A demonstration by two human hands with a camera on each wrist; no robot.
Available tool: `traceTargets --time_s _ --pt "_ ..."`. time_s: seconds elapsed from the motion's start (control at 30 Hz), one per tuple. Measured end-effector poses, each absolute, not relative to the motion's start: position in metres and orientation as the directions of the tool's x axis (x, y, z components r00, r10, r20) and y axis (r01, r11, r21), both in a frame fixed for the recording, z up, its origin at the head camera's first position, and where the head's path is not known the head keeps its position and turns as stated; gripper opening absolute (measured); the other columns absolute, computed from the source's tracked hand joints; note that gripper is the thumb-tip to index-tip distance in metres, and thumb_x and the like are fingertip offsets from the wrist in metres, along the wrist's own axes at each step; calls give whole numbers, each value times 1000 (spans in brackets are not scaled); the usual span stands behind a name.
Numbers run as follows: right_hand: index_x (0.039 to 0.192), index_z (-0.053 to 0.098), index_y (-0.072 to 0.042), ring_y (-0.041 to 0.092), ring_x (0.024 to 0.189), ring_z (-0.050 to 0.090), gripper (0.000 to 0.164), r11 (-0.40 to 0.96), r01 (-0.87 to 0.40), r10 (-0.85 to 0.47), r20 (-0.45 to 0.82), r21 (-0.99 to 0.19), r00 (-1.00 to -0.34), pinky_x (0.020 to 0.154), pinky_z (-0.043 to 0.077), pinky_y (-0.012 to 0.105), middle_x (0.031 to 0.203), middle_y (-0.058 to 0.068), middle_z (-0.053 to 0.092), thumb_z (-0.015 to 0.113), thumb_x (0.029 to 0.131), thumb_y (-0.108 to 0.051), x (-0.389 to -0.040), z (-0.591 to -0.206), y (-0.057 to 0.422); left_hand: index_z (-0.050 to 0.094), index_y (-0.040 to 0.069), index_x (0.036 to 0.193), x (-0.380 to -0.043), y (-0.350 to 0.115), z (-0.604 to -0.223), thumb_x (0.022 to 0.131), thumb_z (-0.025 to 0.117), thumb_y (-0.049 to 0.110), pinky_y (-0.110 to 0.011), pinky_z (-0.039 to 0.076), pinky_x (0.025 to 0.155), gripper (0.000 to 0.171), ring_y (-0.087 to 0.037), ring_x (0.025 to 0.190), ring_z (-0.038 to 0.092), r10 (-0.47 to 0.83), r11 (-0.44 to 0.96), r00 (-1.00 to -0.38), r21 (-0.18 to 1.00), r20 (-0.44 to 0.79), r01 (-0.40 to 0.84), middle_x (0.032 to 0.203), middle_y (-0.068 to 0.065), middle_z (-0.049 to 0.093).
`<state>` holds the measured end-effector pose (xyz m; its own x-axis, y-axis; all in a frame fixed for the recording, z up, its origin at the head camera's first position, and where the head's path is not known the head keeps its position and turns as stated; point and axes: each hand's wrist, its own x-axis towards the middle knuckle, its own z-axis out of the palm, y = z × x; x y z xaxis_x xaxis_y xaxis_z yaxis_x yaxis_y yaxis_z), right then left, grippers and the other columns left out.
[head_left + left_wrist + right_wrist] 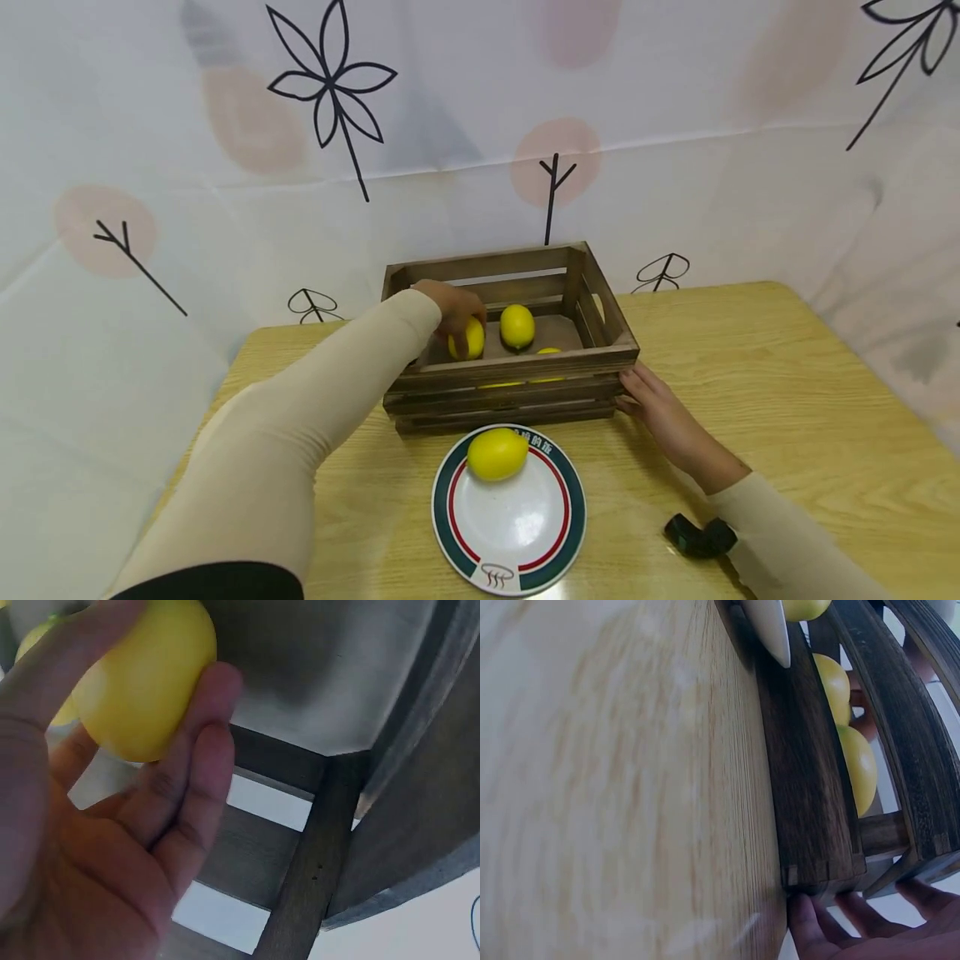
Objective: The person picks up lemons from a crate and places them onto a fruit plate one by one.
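Inside a brown slatted wooden crate (510, 362), my left hand (450, 308) grips a yellow lemon (474, 339). In the left wrist view, the thumb and fingers curl round this lemon (150, 682). Another lemon (517, 327) lies to its right on the crate floor, and more yellow shows through the front slats. My right hand (663, 417) touches the crate's front right corner; its fingertips (802, 909) rest against the end boards in the right wrist view. In front of the crate, one lemon (498, 454) lies on a round plate (510, 525) with a green rim.
The crate stands on a wood-grain table (750, 375), near its back edge. Behind it hangs a white cloth (450, 100) printed with line flowers. A black strap (699, 537) shows beside the right sleeve. The plate sits close before the crate.
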<state>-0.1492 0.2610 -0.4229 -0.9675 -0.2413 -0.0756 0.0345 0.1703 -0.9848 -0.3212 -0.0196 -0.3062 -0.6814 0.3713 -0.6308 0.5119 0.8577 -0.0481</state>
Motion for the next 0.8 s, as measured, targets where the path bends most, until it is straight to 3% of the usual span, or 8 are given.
traceTargets --time_s 0.3,0.4,0.53,0.6,0.67,0.77,0.8 --pt "160 -2 -2 45 150 11 69 180 33 -243 -77 -983 -967 117 31 48 165 25 5 23 110 -43 -149 -422 261 44 18 146 -322 -20 -288 85 79 29 -34 55 86 71 -20 98 67 549 822 -675 170 -494 544 131 -5 55" --pt "159 -3 -2 45 150 11 70 174 31 -244 -74 -984 -967 114 37 34 165 25 5 23 110 -43 -150 -420 261 46 17 140 -320 -21 -278 83 81 25 -35 51 88 68 -22 103 57 620 777 -676 197 -398 598 127 -6 55" --pt "160 -1 -5 45 149 14 69 168 12 -249 -55 -986 -967 100 39 14 165 25 9 24 110 -44 -152 -420 261 47 17 136 -315 -25 -265 81 81 23 -38 49 93 65 -25 111 48 672 740 -679 255 -295 622 128 -10 50" --pt "161 0 -6 44 149 14 69 172 7 -251 -51 -985 -967 105 40 20 165 25 10 23 110 -45 -152 -420 261 46 18 135 -312 -28 -259 81 81 23 -38 49 94 64 -25 113 47 684 728 -684 293 -253 619 129 -11 48" --pt "160 -1 -5 45 149 14 69 175 10 -252 -55 -985 -966 113 38 35 165 25 9 23 110 -45 -152 -420 260 46 18 136 -309 -32 -254 82 81 25 -38 50 94 65 -25 112 48 692 717 -689 324 -218 617 129 -12 47" --pt "160 -3 -5 45 150 11 70 173 23 -251 -67 -985 -966 118 26 57 165 25 4 23 109 -46 -152 -420 259 45 20 136 -300 -38 -246 82 80 24 -38 50 94 64 -25 112 48 693 705 -700 361 -172 610 129 -11 48" --pt "160 -5 -5 46 150 10 71 174 31 -251 -75 -984 -965 118 24 58 166 25 2 22 109 -46 -151 -420 259 45 20 137 -297 -41 -244 82 80 24 -39 50 94 65 -25 112 49 694 700 -703 375 -156 608 129 -11 48"
